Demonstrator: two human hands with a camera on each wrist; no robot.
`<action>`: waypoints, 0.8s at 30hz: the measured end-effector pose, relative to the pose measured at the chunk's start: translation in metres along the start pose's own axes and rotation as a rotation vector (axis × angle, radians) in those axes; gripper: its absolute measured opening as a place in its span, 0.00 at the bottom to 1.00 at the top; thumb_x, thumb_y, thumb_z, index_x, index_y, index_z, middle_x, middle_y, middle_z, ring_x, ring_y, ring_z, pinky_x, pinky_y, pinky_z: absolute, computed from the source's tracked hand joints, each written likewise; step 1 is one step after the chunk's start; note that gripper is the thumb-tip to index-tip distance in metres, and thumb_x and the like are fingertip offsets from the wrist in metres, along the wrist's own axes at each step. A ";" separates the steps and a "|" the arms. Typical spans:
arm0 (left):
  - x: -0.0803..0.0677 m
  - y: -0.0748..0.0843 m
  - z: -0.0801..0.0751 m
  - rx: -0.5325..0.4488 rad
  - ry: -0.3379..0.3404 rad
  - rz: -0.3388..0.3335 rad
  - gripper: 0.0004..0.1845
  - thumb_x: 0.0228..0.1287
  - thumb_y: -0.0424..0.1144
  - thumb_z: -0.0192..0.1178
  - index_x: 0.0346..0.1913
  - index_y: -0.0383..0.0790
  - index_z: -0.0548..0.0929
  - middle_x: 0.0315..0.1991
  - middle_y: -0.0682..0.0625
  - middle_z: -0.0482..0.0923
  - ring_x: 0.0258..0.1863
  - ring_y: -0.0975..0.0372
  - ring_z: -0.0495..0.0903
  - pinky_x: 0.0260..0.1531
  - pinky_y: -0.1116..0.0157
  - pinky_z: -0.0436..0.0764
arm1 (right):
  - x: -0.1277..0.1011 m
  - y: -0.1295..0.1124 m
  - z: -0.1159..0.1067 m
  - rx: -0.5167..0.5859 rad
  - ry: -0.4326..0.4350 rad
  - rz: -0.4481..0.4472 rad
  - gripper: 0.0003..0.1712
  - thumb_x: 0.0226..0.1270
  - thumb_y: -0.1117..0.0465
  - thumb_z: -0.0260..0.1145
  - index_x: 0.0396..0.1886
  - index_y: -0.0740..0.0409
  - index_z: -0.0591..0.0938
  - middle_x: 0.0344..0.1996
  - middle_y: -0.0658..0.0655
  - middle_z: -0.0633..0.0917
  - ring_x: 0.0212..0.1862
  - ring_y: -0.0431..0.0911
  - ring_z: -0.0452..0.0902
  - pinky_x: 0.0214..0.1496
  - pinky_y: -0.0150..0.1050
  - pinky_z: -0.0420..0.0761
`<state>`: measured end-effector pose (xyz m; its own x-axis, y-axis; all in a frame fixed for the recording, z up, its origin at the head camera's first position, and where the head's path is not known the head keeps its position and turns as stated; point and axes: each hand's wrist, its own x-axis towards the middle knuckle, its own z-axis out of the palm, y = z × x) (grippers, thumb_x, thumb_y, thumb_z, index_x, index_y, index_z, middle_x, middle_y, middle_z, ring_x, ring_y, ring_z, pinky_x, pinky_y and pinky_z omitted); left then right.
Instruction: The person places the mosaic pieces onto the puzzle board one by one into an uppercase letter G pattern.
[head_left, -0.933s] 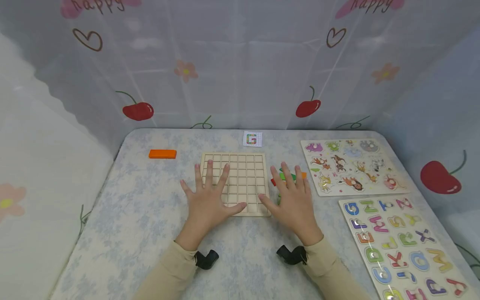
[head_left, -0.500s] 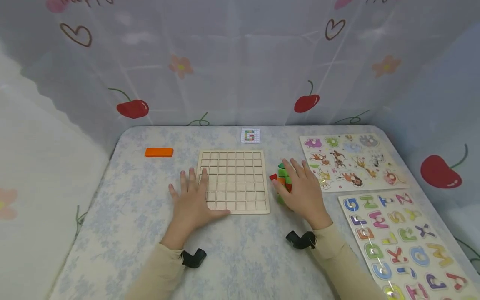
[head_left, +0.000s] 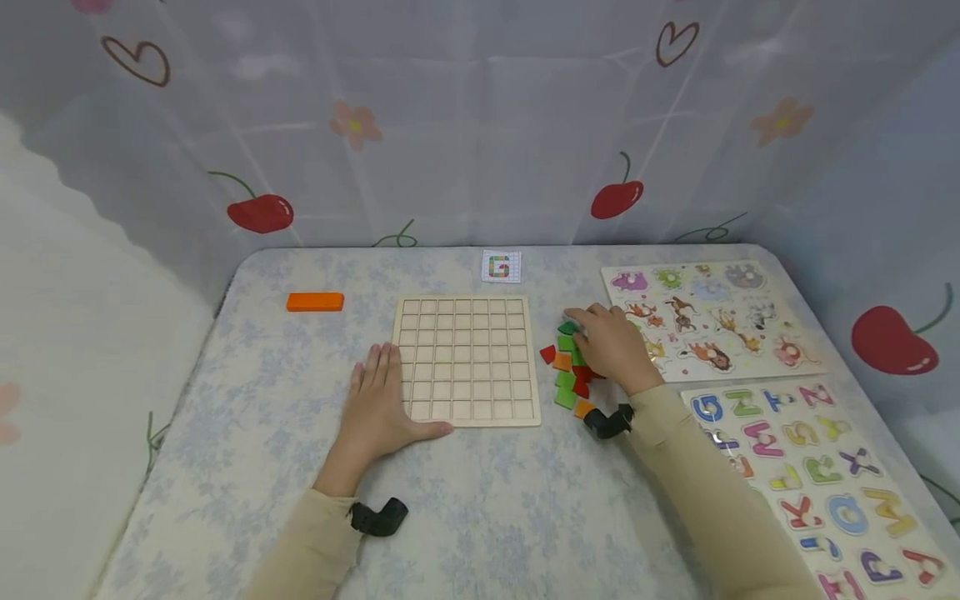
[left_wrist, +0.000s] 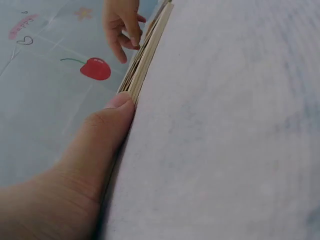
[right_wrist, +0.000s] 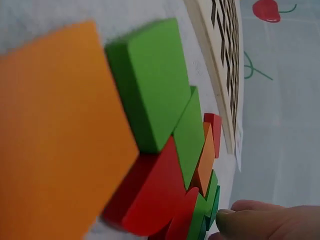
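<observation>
A pale wooden grid board (head_left: 465,360) lies on the table in front of me. My left hand (head_left: 372,414) rests at its near left corner, fingers straight against the left side and thumb along the front edge. The left wrist view shows that thumb (left_wrist: 107,127) touching the board's edge. My right hand (head_left: 613,346) is over the far side of a small heap of coloured blocks, its fingertips close to a dark green block (head_left: 567,327). Green blocks (right_wrist: 157,82), red blocks (right_wrist: 150,192) and orange blocks (right_wrist: 65,135) lie together under the right wrist. The hand hides part of the heap.
An orange bar (head_left: 315,302) lies at the back left. Behind the board is a small card (head_left: 501,267) with a coloured G. An animal puzzle board (head_left: 738,321) and a letter puzzle board (head_left: 810,492) cover the right side. A printed curtain (head_left: 465,125) surrounds the table.
Both hands were spread over the board and blocks. My left hand has moved left to the board's corner, its fingers closer together. My right hand has moved right and bent over the heap.
</observation>
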<state>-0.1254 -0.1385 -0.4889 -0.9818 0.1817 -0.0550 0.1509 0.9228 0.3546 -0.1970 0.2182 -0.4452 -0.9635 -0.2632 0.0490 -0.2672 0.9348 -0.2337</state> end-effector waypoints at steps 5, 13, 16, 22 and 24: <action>-0.001 -0.004 0.006 -0.036 0.035 -0.005 0.82 0.30 0.89 0.55 0.80 0.35 0.38 0.81 0.40 0.35 0.81 0.49 0.34 0.78 0.44 0.39 | 0.014 0.002 0.001 0.012 -0.058 -0.001 0.19 0.71 0.62 0.64 0.59 0.56 0.83 0.47 0.63 0.84 0.44 0.59 0.78 0.48 0.53 0.81; -0.001 -0.005 0.010 -0.034 0.056 0.004 0.81 0.31 0.90 0.52 0.80 0.37 0.37 0.81 0.42 0.34 0.81 0.50 0.34 0.78 0.45 0.39 | 0.020 0.007 -0.003 0.143 -0.120 0.098 0.12 0.71 0.59 0.65 0.50 0.59 0.82 0.45 0.61 0.83 0.42 0.53 0.78 0.46 0.49 0.80; -0.001 -0.005 0.009 -0.029 0.064 0.001 0.81 0.31 0.91 0.52 0.80 0.37 0.37 0.81 0.42 0.35 0.81 0.51 0.34 0.78 0.46 0.39 | 0.020 0.008 -0.005 0.204 -0.140 0.104 0.10 0.72 0.59 0.64 0.48 0.57 0.79 0.43 0.59 0.83 0.37 0.51 0.75 0.41 0.45 0.77; -0.001 -0.006 0.009 -0.034 0.071 0.006 0.81 0.31 0.90 0.53 0.80 0.36 0.38 0.81 0.41 0.36 0.81 0.51 0.35 0.78 0.45 0.41 | 0.024 0.006 -0.005 0.324 -0.198 0.105 0.18 0.76 0.60 0.58 0.62 0.53 0.76 0.47 0.60 0.80 0.41 0.52 0.73 0.44 0.45 0.76; -0.002 -0.006 0.010 -0.036 0.071 0.007 0.81 0.31 0.90 0.52 0.80 0.36 0.39 0.81 0.41 0.36 0.81 0.51 0.35 0.78 0.45 0.41 | 0.025 0.003 -0.005 0.352 -0.223 0.105 0.20 0.76 0.59 0.57 0.64 0.53 0.76 0.49 0.61 0.80 0.43 0.52 0.72 0.46 0.45 0.77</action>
<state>-0.1237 -0.1413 -0.5001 -0.9866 0.1627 0.0131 0.1550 0.9083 0.3884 -0.2219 0.2159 -0.4399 -0.9479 -0.2525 -0.1943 -0.1094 0.8308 -0.5458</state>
